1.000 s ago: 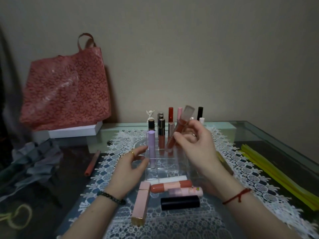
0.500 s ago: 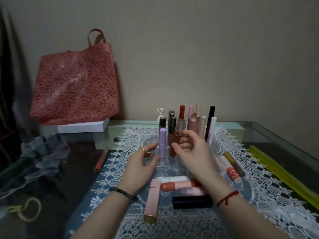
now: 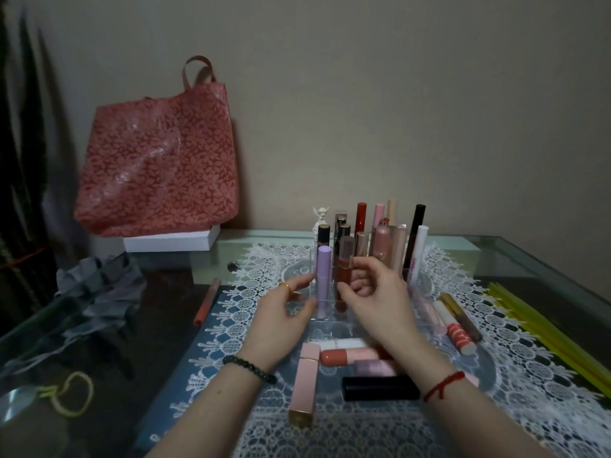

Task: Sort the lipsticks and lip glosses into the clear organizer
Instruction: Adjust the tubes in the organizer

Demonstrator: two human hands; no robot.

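Showing the glass-topped bench [image 3: 496, 259], the clear acrylic slotted organizer [image 3: 330, 322] on it, left hand [image 3: 281, 312] resting loose-fingered against its left wall, right hand [image 3: 380, 302] with its grip pinched on the brown-red lip gloss tube [image 3: 343, 278] upright in a slot: judged light, stiff, slick; best held mid-barrel.

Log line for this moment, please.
phase: placing | right hand: pinches brown-red gloss, upright in clear organizer beside lilac tube | left hand: touches organizer side | unsorted: tubes lying on lace mat
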